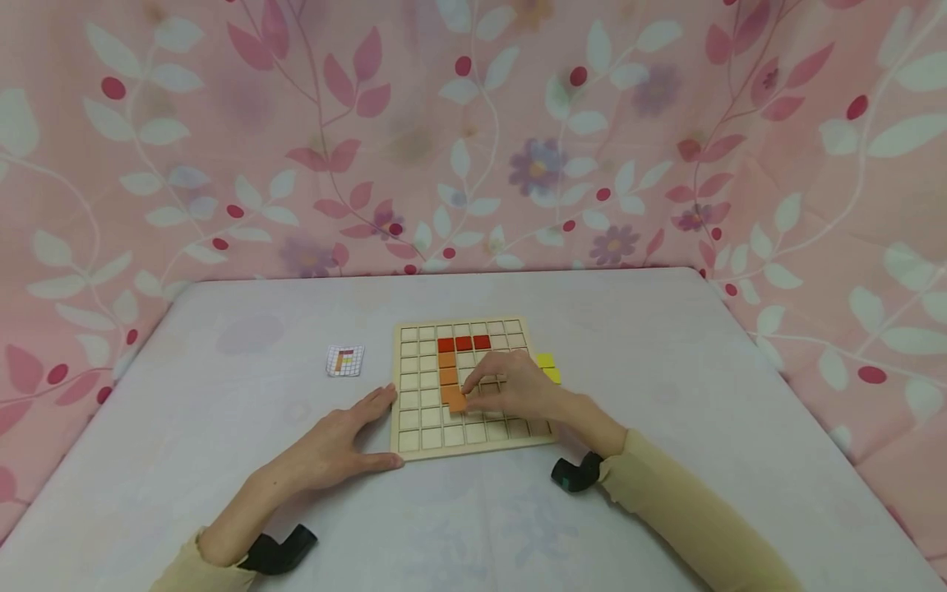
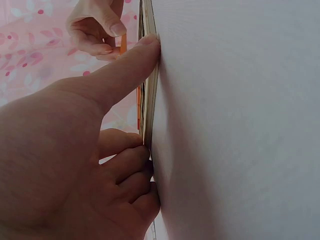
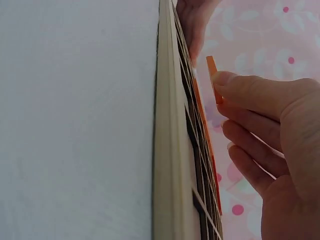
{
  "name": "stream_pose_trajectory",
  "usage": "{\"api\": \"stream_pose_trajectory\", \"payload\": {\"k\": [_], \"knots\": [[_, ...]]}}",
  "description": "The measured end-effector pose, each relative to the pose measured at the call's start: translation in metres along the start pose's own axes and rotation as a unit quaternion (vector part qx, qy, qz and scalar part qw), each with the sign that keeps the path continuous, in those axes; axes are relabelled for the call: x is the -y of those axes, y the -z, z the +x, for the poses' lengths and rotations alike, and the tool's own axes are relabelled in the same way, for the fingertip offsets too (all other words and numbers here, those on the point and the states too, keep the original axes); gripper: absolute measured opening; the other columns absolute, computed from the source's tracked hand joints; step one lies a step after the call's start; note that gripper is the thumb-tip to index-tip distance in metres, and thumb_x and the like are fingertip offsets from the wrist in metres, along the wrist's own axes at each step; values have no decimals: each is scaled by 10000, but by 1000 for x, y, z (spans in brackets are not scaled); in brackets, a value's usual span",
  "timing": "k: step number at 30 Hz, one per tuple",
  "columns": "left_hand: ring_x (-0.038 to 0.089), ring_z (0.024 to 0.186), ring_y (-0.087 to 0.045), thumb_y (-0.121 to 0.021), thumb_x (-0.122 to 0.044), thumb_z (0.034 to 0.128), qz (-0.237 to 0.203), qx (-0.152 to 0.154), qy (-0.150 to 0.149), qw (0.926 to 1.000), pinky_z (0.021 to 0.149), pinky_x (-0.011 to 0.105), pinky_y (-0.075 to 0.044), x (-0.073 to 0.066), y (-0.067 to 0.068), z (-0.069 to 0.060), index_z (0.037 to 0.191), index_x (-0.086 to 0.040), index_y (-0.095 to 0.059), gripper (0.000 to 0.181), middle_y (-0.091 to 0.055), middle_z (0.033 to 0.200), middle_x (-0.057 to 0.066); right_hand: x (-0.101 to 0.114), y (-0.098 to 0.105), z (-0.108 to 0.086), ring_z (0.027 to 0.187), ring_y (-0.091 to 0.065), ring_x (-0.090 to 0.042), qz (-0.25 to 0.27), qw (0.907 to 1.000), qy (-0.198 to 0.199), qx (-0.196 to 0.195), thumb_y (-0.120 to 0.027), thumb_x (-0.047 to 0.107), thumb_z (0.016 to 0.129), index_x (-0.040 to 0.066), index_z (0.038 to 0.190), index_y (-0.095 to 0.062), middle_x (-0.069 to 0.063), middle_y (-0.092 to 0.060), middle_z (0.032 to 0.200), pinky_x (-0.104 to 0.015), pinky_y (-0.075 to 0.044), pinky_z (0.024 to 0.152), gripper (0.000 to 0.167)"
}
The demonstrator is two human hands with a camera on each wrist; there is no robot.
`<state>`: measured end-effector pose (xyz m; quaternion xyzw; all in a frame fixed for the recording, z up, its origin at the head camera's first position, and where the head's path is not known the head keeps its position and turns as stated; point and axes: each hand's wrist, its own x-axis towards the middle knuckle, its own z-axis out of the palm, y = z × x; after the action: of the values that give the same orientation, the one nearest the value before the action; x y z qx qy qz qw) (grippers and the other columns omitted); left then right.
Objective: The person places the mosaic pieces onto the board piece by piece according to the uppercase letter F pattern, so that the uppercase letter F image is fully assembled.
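Observation:
My right hand (image 1: 518, 386) pinches an orange square tile (image 3: 212, 70) between thumb and forefinger. In the right wrist view the tile is tilted on edge and held apart from the wooden grid board (image 1: 409, 381); the other fingers are loosely bent. Several orange tiles (image 1: 448, 376) form a column on the board, below a short row of red tiles (image 1: 464, 343). The left hand (image 1: 333, 444) rests at the board's left side, its thumb touching the near-left corner and its fingertips against the edge. Part of the board is hidden behind the right hand.
A small card with a coloured grid pattern (image 1: 344, 362) lies left of the board. Yellow tiles (image 1: 546, 360) lie by its right edge, partly hidden by the right hand. A white cloth covers the table (image 1: 259, 329); behind it hangs a pink floral curtain (image 1: 414, 148).

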<state>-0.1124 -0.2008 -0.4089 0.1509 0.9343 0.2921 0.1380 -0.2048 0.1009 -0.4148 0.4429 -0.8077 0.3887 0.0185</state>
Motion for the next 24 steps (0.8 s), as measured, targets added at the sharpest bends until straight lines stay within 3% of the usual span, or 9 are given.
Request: {"api": "stream_pose_trajectory", "payload": {"k": [11, 24], "knots": [[340, 1513, -240, -787, -554, 789, 10, -2, 12, 10000, 1170, 597, -268, 1, 0, 0, 1582, -146, -301, 1016, -272, 1641, 107, 0, -8, -4, 940, -655, -78, 50, 9991, -151, 382, -851, 229, 810, 163, 978, -781, 79, -730, 968, -293, -546, 833, 193], [347, 1504, -262, -785, -550, 791, 108, -59, -86, 9999, 1154, 625, -270, 1, 0, 0, 1578, -141, -314, 1004, -288, 1633, 120, 3, -11, -3, 908, -651, -90, -150, 9988, -111, 461, -840, 234, 821, 157, 995, -778, 79, -733, 958, -256, -536, 823, 200]]}}
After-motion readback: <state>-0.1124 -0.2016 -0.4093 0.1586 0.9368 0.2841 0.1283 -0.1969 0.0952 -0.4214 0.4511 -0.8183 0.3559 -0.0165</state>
